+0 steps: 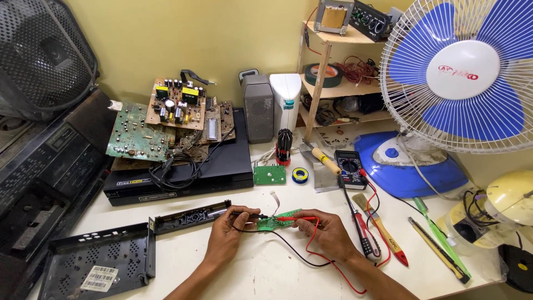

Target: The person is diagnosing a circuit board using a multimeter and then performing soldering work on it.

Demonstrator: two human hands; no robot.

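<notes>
My left hand (226,233) has its grip narrowed around a slim black test probe (247,214), whose metal tip touches the left end of a small green circuit board (276,220) lying flat on the white counter (266,272) between my hands. My right hand (325,230) pinches a red test probe (293,219) in a narrow grip, its tip resting on the same board nearer the middle. The black lead (288,247) loops under my left hand and runs across the counter toward my right forearm, and the red lead (327,261) curls beside it. Both wires trail up to a black multimeter with a round dial (351,166) lying well above my right hand, beside a soldering iron with a yellow wooden handle (325,160). Just left of the board, a long black plastic front panel (191,215) lies on the counter, and further left sits a black perforated casing with a white label (97,258). Behind them a flat black player box (222,166) carries a pile of green and brown circuit boards (161,119). A second small green board (269,174) and a little roll of blue and yellow tape (300,175) lie above my hands. To my right are a screwdriver with a red and black handle (366,236), a paintbrush with a red-tipped handle (380,225) and a white fan with blue blades (461,69).
</notes>
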